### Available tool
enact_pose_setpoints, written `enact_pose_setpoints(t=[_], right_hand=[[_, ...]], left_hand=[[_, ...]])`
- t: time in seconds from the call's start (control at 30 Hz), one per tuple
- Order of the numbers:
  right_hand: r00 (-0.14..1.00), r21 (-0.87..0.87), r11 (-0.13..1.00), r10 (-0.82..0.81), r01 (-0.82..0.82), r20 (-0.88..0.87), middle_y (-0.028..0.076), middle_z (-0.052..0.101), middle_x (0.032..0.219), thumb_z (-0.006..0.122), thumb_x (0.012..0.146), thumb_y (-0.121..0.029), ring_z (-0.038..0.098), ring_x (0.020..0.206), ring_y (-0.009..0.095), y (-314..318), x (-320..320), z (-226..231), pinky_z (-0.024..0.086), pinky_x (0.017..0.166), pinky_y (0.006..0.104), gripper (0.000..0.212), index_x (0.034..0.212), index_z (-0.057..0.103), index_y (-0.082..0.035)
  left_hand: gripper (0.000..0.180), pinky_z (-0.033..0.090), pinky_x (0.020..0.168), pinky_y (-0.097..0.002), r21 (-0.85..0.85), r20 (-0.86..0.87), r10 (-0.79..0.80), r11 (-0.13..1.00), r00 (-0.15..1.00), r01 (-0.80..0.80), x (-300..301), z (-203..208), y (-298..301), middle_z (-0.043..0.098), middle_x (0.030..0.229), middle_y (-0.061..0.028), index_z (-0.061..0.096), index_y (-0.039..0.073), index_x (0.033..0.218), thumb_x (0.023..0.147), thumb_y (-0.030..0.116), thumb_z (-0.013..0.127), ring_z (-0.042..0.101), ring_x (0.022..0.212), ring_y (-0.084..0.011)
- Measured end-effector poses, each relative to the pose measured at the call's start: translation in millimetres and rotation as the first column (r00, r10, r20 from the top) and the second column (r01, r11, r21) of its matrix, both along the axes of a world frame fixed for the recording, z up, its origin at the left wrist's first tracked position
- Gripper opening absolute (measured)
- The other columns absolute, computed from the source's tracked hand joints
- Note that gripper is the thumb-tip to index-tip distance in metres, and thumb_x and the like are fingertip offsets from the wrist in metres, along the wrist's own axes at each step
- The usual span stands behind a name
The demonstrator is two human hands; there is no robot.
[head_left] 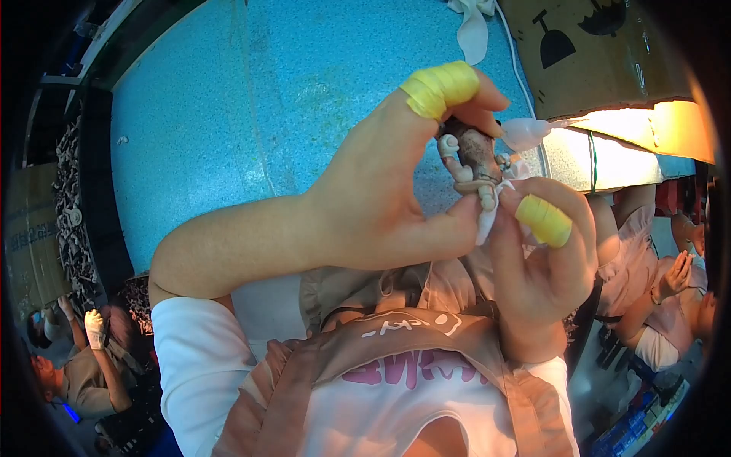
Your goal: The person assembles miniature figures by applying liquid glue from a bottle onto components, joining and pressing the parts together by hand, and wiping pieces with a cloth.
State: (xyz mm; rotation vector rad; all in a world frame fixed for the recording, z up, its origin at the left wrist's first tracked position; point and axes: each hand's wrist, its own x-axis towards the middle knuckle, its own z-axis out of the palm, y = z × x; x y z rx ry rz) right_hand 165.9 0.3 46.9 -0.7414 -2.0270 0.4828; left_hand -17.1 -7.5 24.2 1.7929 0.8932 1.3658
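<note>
My left hand (373, 183) grips a small figurine (478, 152) between its thumb and fingers, above the blue tabletop. The figurine has a dark brown body with beige, curled parts on its side and lower end. My right hand (552, 263) pinches a bit of white cloth or tissue (487, 219) against the figurine's lower end. Yellow tape is wrapped round a finger on each hand. Just beyond the figurine lies a translucent white bulb with a thin tip (525, 133), possibly a dropper bottle.
The blue speckled tabletop (205, 137) spreads to the left and far side. A cardboard box (601, 65) stands at the far right, with bright light under it. White scraps (474, 34) and a cable lie at the far edge. Dark small parts heap (72, 221) at left. Co-workers sit both sides.
</note>
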Motion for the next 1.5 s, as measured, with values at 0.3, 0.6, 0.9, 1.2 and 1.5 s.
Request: enact_pose_setpoints(t=[0.3, 0.6, 0.9, 1.2, 1.5], right_hand=[[0.982, -0.225, 0.972, 0.02, -0.062, -0.186, 0.013, 0.061, 0.084, 0.066, 0.069, 0.008, 0.061, 0.07, 0.018, 0.4, -0.3, -5.8, 0.05, 0.06, 0.0252, 0.019, 0.086, 0.06, 0.004], [0.998, -0.043, 0.997, 0.06, -0.061, -0.023, 0.013, 0.061, 0.078, 0.063, 0.067, 0.007, 0.059, 0.06, 0.021, 1.6, 5.3, -20.0, 0.049, 0.053, 0.0266, 0.019, 0.084, 0.056, 0.003], [0.973, -0.288, 0.957, 0.105, -0.043, 0.204, 0.023, 0.052, 0.107, 0.067, 0.072, -0.01, 0.053, 0.094, 0.038, 13.3, -24.9, -48.8, 0.044, 0.078, 0.0421, 0.03, 0.098, 0.058, 0.002], [1.0, 0.067, 0.998, 0.01, -0.008, -0.028, 0.017, 0.054, 0.098, 0.069, 0.071, -0.002, 0.057, 0.08, 0.026, 4.9, 5.6, -27.8, 0.047, 0.064, 0.0314, 0.026, 0.091, 0.054, 0.0], [0.994, -0.278, 0.96, -0.057, 0.029, -0.093, 0.011, 0.059, 0.08, 0.06, 0.08, 0.002, 0.057, 0.062, 0.014, -7.9, 55.4, -7.6, 0.043, 0.054, 0.0213, 0.015, 0.094, 0.059, 0.006]], left_hand=[[0.051, 0.044, 0.077, -0.0273, 0.028, -0.268, 0.052, 0.999, 0.962, -0.046, 1.1, 13.4, -3.7, 0.057, 0.098, -0.009, 0.048, 0.0, 0.111, 0.063, 0.001, 0.065, 0.056, 0.089, -0.0155], [0.056, 0.046, 0.08, -0.0305, 0.113, -0.187, -0.013, 0.993, 0.982, 0.035, -11.8, 23.0, 6.5, 0.056, 0.105, -0.0174, 0.04, -0.001, 0.117, 0.068, 0.004, 0.065, 0.057, 0.092, -0.0203], [0.06, 0.046, 0.086, -0.0343, 0.235, -0.044, 0.057, 0.971, 0.997, -0.045, -9.9, 15.4, 8.9, 0.053, 0.111, -0.0216, 0.031, 0.001, 0.125, 0.073, 0.003, 0.061, 0.057, 0.099, -0.024], [0.054, 0.046, 0.088, -0.0335, -0.271, 0.487, 0.03, 0.955, 0.873, 0.118, -3.3, 19.1, -1.7, 0.052, 0.114, -0.0203, 0.031, 0.003, 0.126, 0.079, 0.004, 0.058, 0.056, 0.101, -0.0227], [0.05, 0.045, 0.087, -0.0323, -0.56, 0.625, -0.162, 0.588, 0.764, 0.583, 14.3, 13.5, -11.2, 0.046, 0.123, -0.0137, 0.028, 0.006, 0.13, 0.088, 0.012, 0.055, 0.052, 0.105, -0.0188]])
